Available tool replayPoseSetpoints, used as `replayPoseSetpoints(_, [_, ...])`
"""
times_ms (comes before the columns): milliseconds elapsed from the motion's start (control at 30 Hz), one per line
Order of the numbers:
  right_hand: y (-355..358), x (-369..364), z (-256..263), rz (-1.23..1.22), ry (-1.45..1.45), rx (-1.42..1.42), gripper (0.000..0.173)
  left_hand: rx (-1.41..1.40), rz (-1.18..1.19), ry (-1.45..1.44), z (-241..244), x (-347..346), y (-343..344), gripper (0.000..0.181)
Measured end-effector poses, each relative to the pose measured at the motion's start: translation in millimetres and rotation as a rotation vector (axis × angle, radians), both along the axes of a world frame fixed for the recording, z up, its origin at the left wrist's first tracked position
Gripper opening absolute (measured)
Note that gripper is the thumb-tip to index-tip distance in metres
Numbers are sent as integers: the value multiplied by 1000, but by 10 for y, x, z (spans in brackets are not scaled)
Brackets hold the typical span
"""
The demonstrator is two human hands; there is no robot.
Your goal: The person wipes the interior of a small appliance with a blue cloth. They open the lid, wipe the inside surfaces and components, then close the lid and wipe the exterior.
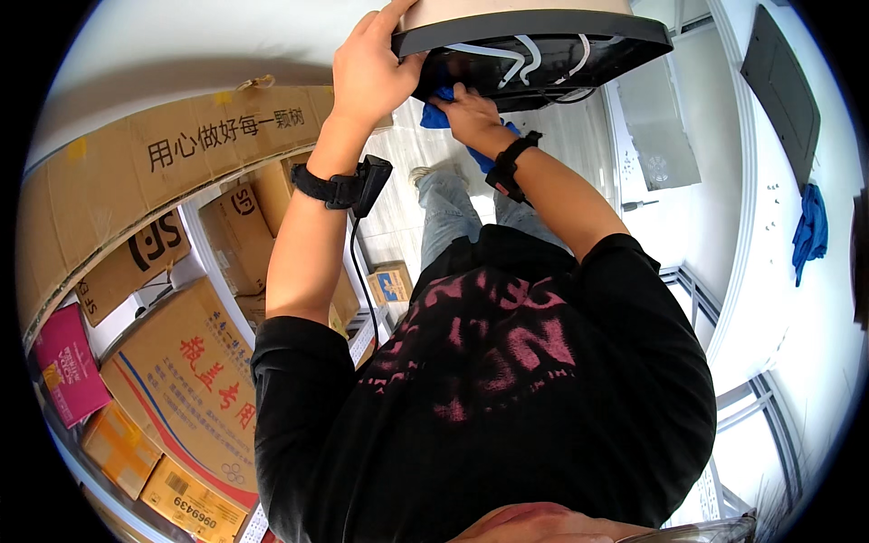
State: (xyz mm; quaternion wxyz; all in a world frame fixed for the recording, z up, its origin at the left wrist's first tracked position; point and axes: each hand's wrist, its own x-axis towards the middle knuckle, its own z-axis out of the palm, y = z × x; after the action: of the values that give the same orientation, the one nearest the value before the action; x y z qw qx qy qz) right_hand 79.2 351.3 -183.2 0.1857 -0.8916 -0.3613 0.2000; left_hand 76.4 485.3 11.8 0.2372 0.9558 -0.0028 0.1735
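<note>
My left hand (377, 64) grips the left end of a black rim on a beige appliance housing (536, 26), which is tilted so that its hollow dark underside shows. White tubes (529, 58) and a black cable (574, 100) run inside it. Just below the rim, my right hand (468, 115) holds a blue cloth (436, 117) at the lower left of the opening; part of the cloth hangs behind the wrist. A dark grey panel (784, 91) lies on the white surface at the right, with a second blue cloth (811, 231) beside its lower end and several small screws (772, 203) nearby.
Cardboard boxes (183, 394) fill a shelf on the left, behind a long cardboard strip (122, 146). A small box (390, 284) stands on the tiled floor near my legs. What looks like a screwdriver (638, 205) lies right of my forearm. A black cable hangs from my left wristband.
</note>
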Motion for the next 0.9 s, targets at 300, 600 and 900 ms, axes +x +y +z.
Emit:
replayPoseSetpoints(300, [-65, -49, 194, -178, -73, 208, 64, -193, -96, 75, 14, -11, 120, 66])
replayPoseSetpoints(600, [133, -40, 175, -135, -53, 115, 52, -265, -70, 102, -6, -11, 117, 71])
replayPoseSetpoints(900, [-141, 62, 334, 72, -110, 142, 53, -352, -140, 195, 19, 43, 217, 76])
